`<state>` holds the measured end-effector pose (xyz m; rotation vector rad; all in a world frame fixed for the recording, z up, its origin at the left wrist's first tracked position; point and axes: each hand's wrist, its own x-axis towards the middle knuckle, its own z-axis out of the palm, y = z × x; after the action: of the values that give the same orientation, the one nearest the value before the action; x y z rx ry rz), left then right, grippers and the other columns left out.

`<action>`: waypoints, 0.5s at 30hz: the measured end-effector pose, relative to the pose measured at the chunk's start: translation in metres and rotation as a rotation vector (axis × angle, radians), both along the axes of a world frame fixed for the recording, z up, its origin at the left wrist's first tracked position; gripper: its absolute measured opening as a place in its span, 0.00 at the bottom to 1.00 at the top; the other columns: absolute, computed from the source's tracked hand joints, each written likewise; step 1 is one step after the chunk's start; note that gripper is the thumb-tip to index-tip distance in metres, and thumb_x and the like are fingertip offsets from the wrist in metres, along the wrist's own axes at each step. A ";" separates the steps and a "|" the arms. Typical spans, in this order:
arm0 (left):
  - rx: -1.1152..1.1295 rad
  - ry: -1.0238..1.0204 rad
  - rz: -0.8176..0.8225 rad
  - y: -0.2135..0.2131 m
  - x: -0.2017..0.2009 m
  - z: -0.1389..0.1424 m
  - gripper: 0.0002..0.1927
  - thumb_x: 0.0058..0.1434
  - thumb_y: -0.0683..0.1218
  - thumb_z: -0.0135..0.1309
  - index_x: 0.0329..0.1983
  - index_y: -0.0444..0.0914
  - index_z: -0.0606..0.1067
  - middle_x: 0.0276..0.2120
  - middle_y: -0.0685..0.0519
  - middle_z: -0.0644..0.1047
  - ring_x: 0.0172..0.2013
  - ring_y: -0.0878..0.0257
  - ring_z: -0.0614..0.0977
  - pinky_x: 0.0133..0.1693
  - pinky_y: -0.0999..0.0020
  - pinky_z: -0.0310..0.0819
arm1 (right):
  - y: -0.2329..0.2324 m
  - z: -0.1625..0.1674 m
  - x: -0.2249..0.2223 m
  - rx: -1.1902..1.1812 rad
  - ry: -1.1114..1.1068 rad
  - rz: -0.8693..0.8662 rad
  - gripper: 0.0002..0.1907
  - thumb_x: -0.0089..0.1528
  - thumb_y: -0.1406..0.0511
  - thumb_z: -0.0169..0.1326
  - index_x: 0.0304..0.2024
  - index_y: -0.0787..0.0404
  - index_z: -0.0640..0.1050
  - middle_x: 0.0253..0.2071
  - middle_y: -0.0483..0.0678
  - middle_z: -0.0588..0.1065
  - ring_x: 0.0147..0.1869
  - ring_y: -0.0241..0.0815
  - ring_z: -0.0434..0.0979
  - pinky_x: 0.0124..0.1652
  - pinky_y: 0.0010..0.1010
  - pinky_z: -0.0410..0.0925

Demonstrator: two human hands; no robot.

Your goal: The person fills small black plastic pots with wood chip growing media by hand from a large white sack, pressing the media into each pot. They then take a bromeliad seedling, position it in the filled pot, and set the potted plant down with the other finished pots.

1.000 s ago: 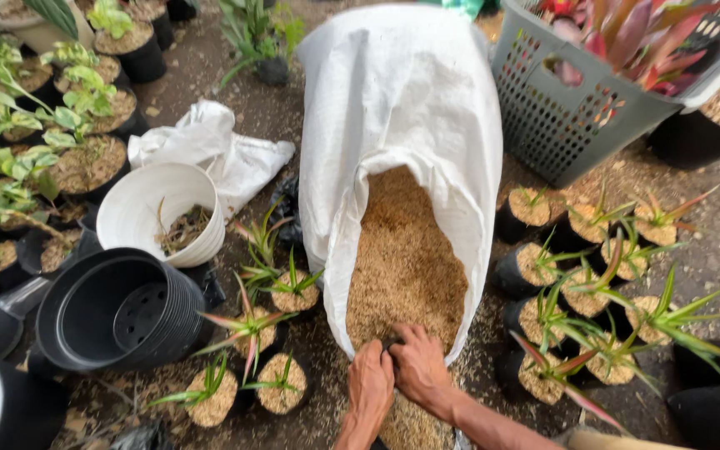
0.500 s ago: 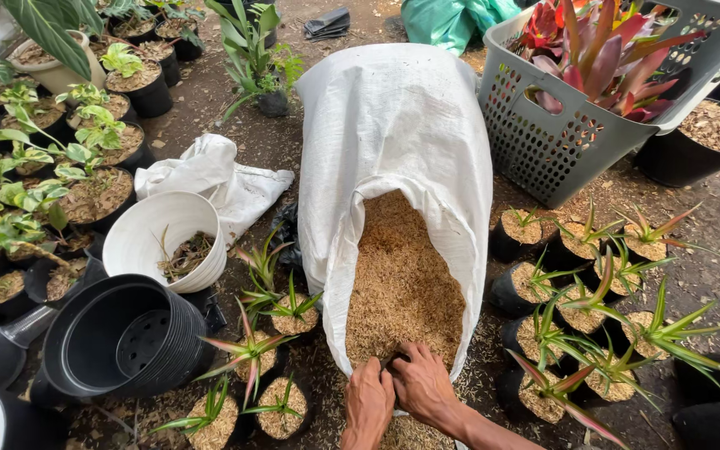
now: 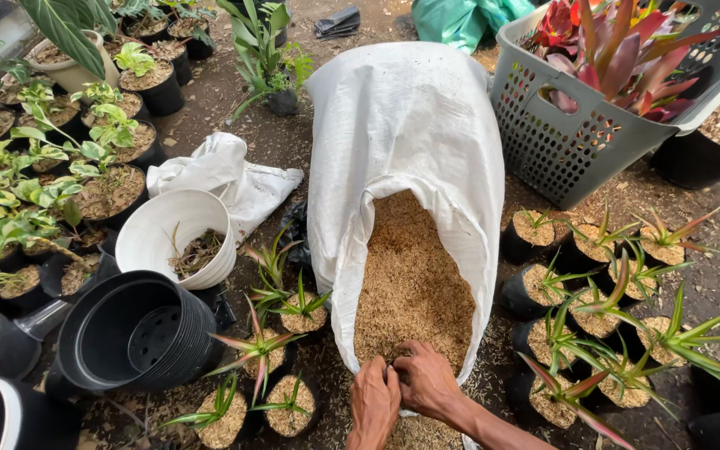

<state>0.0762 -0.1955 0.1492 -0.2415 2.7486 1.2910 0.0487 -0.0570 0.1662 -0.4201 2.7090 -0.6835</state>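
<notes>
— Bare brown dirt ground (image 3: 235, 108) runs under everything, crowded with potted plants. Where are the hands?

— Both sit at the lower lip of the big white woven sack (image 3: 402, 125), which lies on its side with its mouth toward the camera. The left hand (image 3: 374, 400) and right hand (image 3: 427, 382) touch each other, fingers curled, pinching the sack's edge.

— And inside it?

— Tan, husk-like loose filling (image 3: 410, 287), spilling toward the hands.

— Around it?

— A stack of black plastic pots (image 3: 139, 337) and a white plastic bucket (image 3: 178, 237) to the left, a grey perforated plastic basket (image 3: 568, 142) with red-leaved plants at upper right.
</notes>
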 end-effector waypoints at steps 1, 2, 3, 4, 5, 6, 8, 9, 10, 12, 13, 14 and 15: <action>-0.008 -0.029 0.001 -0.001 0.000 -0.002 0.11 0.67 0.46 0.47 0.33 0.33 0.71 0.32 0.46 0.75 0.29 0.57 0.79 0.30 0.57 0.77 | 0.001 -0.001 0.001 -0.009 0.013 0.012 0.17 0.55 0.61 0.60 0.45 0.58 0.84 0.61 0.54 0.71 0.60 0.53 0.68 0.55 0.45 0.66; -0.015 -0.056 0.003 -0.001 0.000 -0.004 0.12 0.68 0.47 0.46 0.33 0.33 0.71 0.33 0.46 0.75 0.29 0.57 0.79 0.30 0.57 0.77 | 0.001 -0.002 0.003 -0.018 0.028 0.024 0.19 0.53 0.61 0.61 0.46 0.58 0.85 0.62 0.55 0.71 0.59 0.54 0.68 0.55 0.46 0.65; -0.021 -0.084 0.003 0.000 0.000 -0.005 0.13 0.68 0.47 0.45 0.32 0.33 0.71 0.33 0.47 0.75 0.29 0.57 0.80 0.30 0.57 0.78 | 0.001 -0.003 0.005 0.002 0.024 0.024 0.16 0.55 0.61 0.59 0.45 0.57 0.84 0.61 0.53 0.72 0.60 0.53 0.69 0.55 0.46 0.66; -0.022 -0.055 -0.001 0.002 0.000 -0.005 0.12 0.68 0.47 0.45 0.32 0.34 0.71 0.33 0.46 0.75 0.29 0.57 0.80 0.31 0.58 0.78 | 0.001 -0.004 0.007 0.020 0.021 0.022 0.14 0.57 0.61 0.57 0.44 0.57 0.84 0.60 0.52 0.72 0.60 0.52 0.69 0.54 0.46 0.66; -0.024 -0.028 -0.011 0.003 0.001 -0.007 0.11 0.68 0.46 0.45 0.33 0.35 0.71 0.34 0.46 0.76 0.30 0.56 0.80 0.31 0.59 0.78 | 0.000 -0.005 0.009 0.039 0.017 0.014 0.13 0.59 0.61 0.56 0.42 0.57 0.84 0.59 0.50 0.73 0.61 0.51 0.69 0.53 0.45 0.66; -0.022 0.000 -0.025 0.005 0.002 -0.008 0.10 0.68 0.46 0.45 0.33 0.36 0.71 0.34 0.46 0.76 0.30 0.56 0.80 0.32 0.60 0.78 | -0.001 -0.005 0.011 0.038 -0.010 0.011 0.13 0.61 0.60 0.54 0.44 0.57 0.84 0.58 0.50 0.74 0.60 0.50 0.70 0.54 0.45 0.67; 0.013 -0.021 0.004 0.006 0.004 -0.005 0.10 0.67 0.46 0.45 0.34 0.35 0.71 0.37 0.46 0.76 0.31 0.56 0.81 0.31 0.60 0.79 | -0.002 -0.003 0.010 0.030 -0.047 0.012 0.14 0.66 0.58 0.52 0.46 0.56 0.83 0.56 0.50 0.75 0.58 0.49 0.72 0.55 0.43 0.67; 0.025 -0.033 0.020 0.006 0.006 -0.003 0.10 0.67 0.46 0.45 0.35 0.34 0.71 0.38 0.46 0.75 0.32 0.56 0.81 0.31 0.60 0.79 | -0.001 -0.001 0.008 0.031 -0.050 0.018 0.14 0.63 0.58 0.54 0.46 0.56 0.83 0.56 0.50 0.75 0.59 0.50 0.71 0.56 0.43 0.67; 0.008 -0.044 0.034 0.005 0.007 -0.002 0.12 0.66 0.47 0.46 0.33 0.33 0.71 0.38 0.46 0.76 0.32 0.57 0.82 0.31 0.61 0.80 | 0.000 0.001 0.007 0.032 -0.057 0.025 0.14 0.61 0.58 0.55 0.46 0.56 0.83 0.56 0.50 0.75 0.60 0.50 0.71 0.56 0.43 0.66; -0.025 -0.064 0.068 0.004 0.006 -0.001 0.15 0.65 0.48 0.48 0.30 0.31 0.73 0.37 0.46 0.77 0.31 0.57 0.83 0.31 0.62 0.81 | 0.004 0.007 0.001 0.036 -0.090 0.065 0.16 0.58 0.59 0.57 0.47 0.56 0.83 0.57 0.50 0.74 0.61 0.50 0.69 0.57 0.43 0.67; -0.058 -0.168 0.063 0.003 0.006 -0.001 0.15 0.65 0.49 0.49 0.34 0.31 0.73 0.35 0.45 0.78 0.31 0.57 0.83 0.31 0.62 0.82 | 0.006 0.010 -0.001 0.040 -0.120 0.099 0.17 0.58 0.60 0.57 0.48 0.55 0.82 0.58 0.50 0.73 0.61 0.50 0.69 0.56 0.43 0.67; -0.090 -0.276 0.058 0.003 0.005 -0.003 0.15 0.65 0.50 0.50 0.38 0.31 0.73 0.34 0.44 0.78 0.30 0.56 0.83 0.31 0.62 0.82 | 0.008 0.013 -0.001 0.044 -0.154 0.133 0.18 0.57 0.60 0.57 0.50 0.55 0.82 0.59 0.49 0.72 0.62 0.50 0.68 0.56 0.42 0.67; -0.121 -0.384 0.050 0.004 0.006 -0.005 0.16 0.65 0.51 0.51 0.42 0.31 0.74 0.32 0.43 0.79 0.30 0.56 0.84 0.31 0.62 0.82 | 0.008 0.015 0.000 0.064 -0.161 0.150 0.18 0.57 0.62 0.57 0.50 0.54 0.82 0.60 0.50 0.71 0.62 0.50 0.68 0.56 0.43 0.67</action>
<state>0.0817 -0.1918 0.1441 -0.5120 2.5038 0.9669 0.0491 -0.0490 0.1813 -0.5232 2.5107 -0.5624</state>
